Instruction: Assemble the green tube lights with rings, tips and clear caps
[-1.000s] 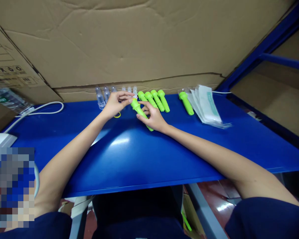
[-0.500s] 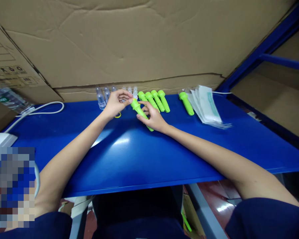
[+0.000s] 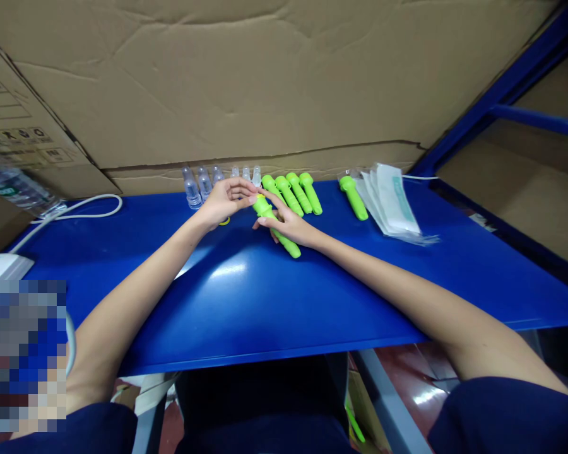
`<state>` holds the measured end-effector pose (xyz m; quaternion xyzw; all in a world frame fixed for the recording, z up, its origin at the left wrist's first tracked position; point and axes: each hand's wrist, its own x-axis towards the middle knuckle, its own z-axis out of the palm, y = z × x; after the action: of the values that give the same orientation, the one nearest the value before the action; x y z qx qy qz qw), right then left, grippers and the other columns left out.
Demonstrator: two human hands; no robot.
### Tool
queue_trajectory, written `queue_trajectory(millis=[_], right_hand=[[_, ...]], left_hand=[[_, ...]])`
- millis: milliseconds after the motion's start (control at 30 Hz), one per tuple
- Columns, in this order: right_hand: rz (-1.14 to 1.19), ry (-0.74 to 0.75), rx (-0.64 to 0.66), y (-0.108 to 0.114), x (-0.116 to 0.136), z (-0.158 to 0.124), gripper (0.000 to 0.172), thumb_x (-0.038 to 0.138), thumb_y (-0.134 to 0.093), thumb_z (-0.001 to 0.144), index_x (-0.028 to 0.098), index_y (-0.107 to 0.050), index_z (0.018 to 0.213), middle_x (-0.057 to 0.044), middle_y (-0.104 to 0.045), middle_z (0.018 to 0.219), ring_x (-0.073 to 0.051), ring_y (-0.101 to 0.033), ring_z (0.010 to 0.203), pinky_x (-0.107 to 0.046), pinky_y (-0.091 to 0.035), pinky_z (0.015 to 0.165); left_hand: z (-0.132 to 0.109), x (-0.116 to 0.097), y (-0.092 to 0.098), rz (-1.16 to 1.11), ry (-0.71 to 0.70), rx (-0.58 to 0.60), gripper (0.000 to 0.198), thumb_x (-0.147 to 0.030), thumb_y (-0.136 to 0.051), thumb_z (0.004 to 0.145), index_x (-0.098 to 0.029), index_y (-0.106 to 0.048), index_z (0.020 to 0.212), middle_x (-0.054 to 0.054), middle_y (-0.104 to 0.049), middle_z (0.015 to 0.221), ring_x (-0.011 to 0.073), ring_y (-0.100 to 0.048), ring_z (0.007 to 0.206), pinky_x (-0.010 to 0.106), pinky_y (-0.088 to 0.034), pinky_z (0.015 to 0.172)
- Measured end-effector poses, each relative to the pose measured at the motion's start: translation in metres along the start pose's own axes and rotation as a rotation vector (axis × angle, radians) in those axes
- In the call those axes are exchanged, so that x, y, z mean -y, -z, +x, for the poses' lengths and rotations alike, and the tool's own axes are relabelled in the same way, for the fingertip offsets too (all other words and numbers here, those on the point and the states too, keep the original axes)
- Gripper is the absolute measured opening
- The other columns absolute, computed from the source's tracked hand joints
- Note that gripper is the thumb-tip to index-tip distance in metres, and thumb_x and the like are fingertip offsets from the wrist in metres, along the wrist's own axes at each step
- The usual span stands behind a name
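Note:
A bright green torch-shaped handle [image 3: 288, 244] is held at a slant over the table, its wide head up and to the left. My right hand [image 3: 291, 224] is closed around its middle, with the index finger reaching up along the head. At the head's end sits a yellow ring [image 3: 261, 196], which my left hand [image 3: 227, 200] pinches at its near side with thumb and fingertips. Another yellow ring [image 3: 224, 221] lies on the table under my left hand. Behind my hands stand several clear plastic caps [image 3: 190, 188], partly covered by my left fingers.
Several green handles [image 3: 311, 193] lie in a row behind my right hand. Further right, one green handle [image 3: 354, 198] lies beside white plastic packets [image 3: 392, 202]. A white cable [image 3: 92, 200] and a clear bottle [image 3: 21, 189] are at the left. Cardboard [image 3: 265, 82] walls the blue table's [image 3: 284, 315] back.
The green handle has shifted slightly right and toward me. My right index finger has stretched up to the head, and my left fingers have come down closer over the yellow ring.

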<state>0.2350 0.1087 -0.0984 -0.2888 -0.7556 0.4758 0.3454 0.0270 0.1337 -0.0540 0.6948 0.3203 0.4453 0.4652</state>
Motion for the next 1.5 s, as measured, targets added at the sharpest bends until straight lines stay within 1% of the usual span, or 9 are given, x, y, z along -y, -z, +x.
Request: queue_trajectory(millis=[133, 267, 467, 567, 700, 933, 1133, 1300, 1500], right_hand=[[-0.022, -0.012, 0.015, 0.002, -0.001, 0.001, 0.067, 0.041, -0.065, 0.094, 0.025, -0.031, 0.149, -0.005, -0.071, 0.099, -0.012, -0.063, 0.056, -0.025, -0.056, 0.047], [0.005, -0.061, -0.074, -0.001, -0.005, 0.004, 0.067, 0.045, -0.07, 0.089, 0.023, -0.035, 0.142, -0.006, -0.071, 0.095, -0.014, -0.063, 0.056, -0.025, -0.053, 0.042], [-0.034, 0.013, -0.228, -0.004, -0.008, 0.01, 0.072, 0.052, -0.078, 0.077, 0.021, -0.042, 0.131, -0.005, -0.069, 0.094, -0.022, -0.07, 0.084, -0.036, -0.062, 0.069], [-0.068, 0.026, -0.249, -0.004, -0.007, 0.011, 0.072, 0.054, -0.076, 0.078, 0.022, -0.041, 0.132, -0.006, -0.068, 0.097, -0.023, -0.07, 0.088, -0.038, -0.062, 0.071], [-0.063, 0.0, -0.233, -0.004, -0.006, 0.011, 0.071, 0.055, -0.074, 0.078, 0.022, -0.04, 0.131, -0.006, -0.068, 0.097, -0.023, -0.069, 0.084, -0.035, -0.06, 0.063], [0.006, -0.035, -0.243, -0.006, -0.005, 0.01, 0.071, 0.051, -0.079, 0.074, 0.021, -0.044, 0.127, -0.003, -0.068, 0.089, -0.019, -0.067, 0.07, -0.03, -0.057, 0.054], [0.027, -0.046, -0.266, -0.007, 0.001, 0.008, 0.068, 0.05, -0.083, 0.07, 0.021, -0.049, 0.121, -0.002, -0.068, 0.084, -0.018, -0.067, 0.068, -0.027, -0.055, 0.051], [0.062, -0.053, -0.321, -0.007, 0.002, 0.007, 0.071, 0.048, -0.088, 0.065, 0.021, -0.051, 0.12, 0.001, -0.065, 0.076, -0.015, -0.061, 0.056, -0.025, -0.05, 0.044], [0.08, -0.055, -0.384, -0.009, 0.001, 0.007, 0.072, 0.052, -0.088, 0.064, 0.021, -0.053, 0.12, 0.001, -0.066, 0.076, -0.014, -0.058, 0.049, -0.026, -0.049, 0.039]], left_hand=[[0.0, 0.007, 0.003, 0.011, 0.033, 0.007, 0.042, -0.035, -0.09, 0.065, -0.012, -0.067, 0.093, 0.007, -0.072, 0.093, 0.0152, -0.068, 0.087, 0.034, -0.055, 0.091], [0.0, 0.013, 0.004, 0.049, 0.055, 0.004, 0.041, -0.04, -0.086, 0.07, -0.013, -0.07, 0.097, 0.009, -0.074, 0.101, 0.0182, -0.069, 0.094, 0.038, -0.054, 0.096], [0.001, 0.013, 0.004, 0.132, -0.021, 0.049, 0.044, -0.051, -0.082, 0.073, -0.013, -0.076, 0.093, 0.014, -0.071, 0.118, 0.024, -0.066, 0.113, 0.043, -0.047, 0.109], [0.0, 0.013, 0.004, 0.107, -0.073, 0.056, 0.046, -0.053, -0.083, 0.072, -0.013, -0.076, 0.094, 0.015, -0.07, 0.121, 0.0254, -0.065, 0.117, 0.045, -0.046, 0.11], [-0.001, 0.013, 0.003, 0.05, -0.048, 0.045, 0.047, -0.054, -0.084, 0.07, -0.013, -0.077, 0.091, 0.014, -0.072, 0.118, 0.0262, -0.066, 0.117, 0.046, -0.047, 0.11], [0.001, 0.016, 0.005, 0.15, -0.048, -0.031, 0.043, -0.051, -0.087, 0.067, -0.013, -0.077, 0.086, 0.01, -0.076, 0.101, 0.0226, -0.07, 0.101, 0.041, -0.053, 0.1], [0.001, 0.02, 0.005, 0.136, -0.047, -0.06, 0.042, -0.047, -0.089, 0.065, -0.012, -0.076, 0.084, 0.009, -0.076, 0.093, 0.019, -0.071, 0.089, 0.039, -0.054, 0.095], [0.002, 0.019, -0.002, 0.19, -0.096, -0.148, 0.029, -0.039, -0.086, 0.07, -0.014, -0.076, 0.081, 0.008, -0.077, 0.091, 0.0179, -0.071, 0.086, 0.035, -0.057, 0.088], [-0.001, 0.015, -0.016, 0.322, -0.131, -0.274, 0.005, -0.017, -0.078, 0.078, -0.015, -0.077, 0.082, 0.007, -0.077, 0.088, 0.0159, -0.071, 0.08, 0.031, -0.056, 0.081]])
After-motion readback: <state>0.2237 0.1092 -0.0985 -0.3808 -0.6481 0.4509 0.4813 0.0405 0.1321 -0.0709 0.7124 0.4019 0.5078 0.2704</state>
